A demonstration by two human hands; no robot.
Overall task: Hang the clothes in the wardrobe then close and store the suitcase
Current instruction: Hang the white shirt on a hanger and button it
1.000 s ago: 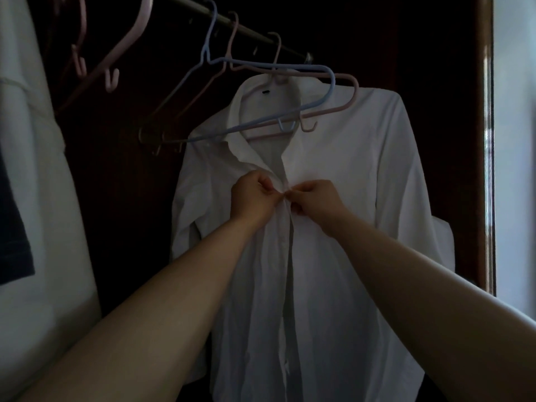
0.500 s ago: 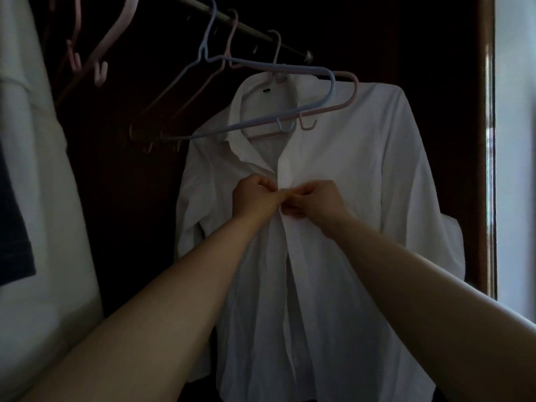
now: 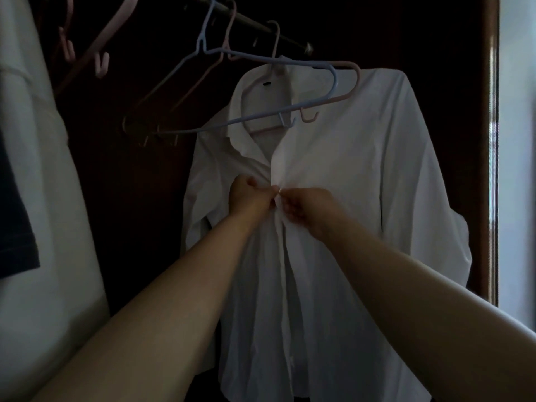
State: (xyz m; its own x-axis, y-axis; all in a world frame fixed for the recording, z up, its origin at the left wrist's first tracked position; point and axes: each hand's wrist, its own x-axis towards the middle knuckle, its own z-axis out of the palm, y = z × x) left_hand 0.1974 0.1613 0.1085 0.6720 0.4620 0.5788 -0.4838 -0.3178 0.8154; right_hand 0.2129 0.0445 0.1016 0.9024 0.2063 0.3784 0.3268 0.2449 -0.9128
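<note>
Shirt: a white shirt [image 3: 348, 175] hangs on a hanger from the rail [image 3: 261, 26] inside the dark wardrobe [image 3: 139, 181], its front turned to the camera and its collar open.
Left hand: the left hand [image 3: 249, 198] is closed on the left edge of the shirt front, at chest height.
Right hand: the right hand [image 3: 304, 208] pinches the right edge of the shirt front, just beside the left hand; the fingertips of both hands meet at the middle line.
Button: it is probably a button between the fingers, but it is too small and dark to tell.
Empty hangers: a blue hanger [image 3: 232, 82] and a pink hanger [image 3: 352, 82] hang on the rail in front of the shirt collar; more pink hangers [image 3: 100, 53] are further left.
Left side: a white garment [image 3: 34, 169] hangs at the left border.
</note>
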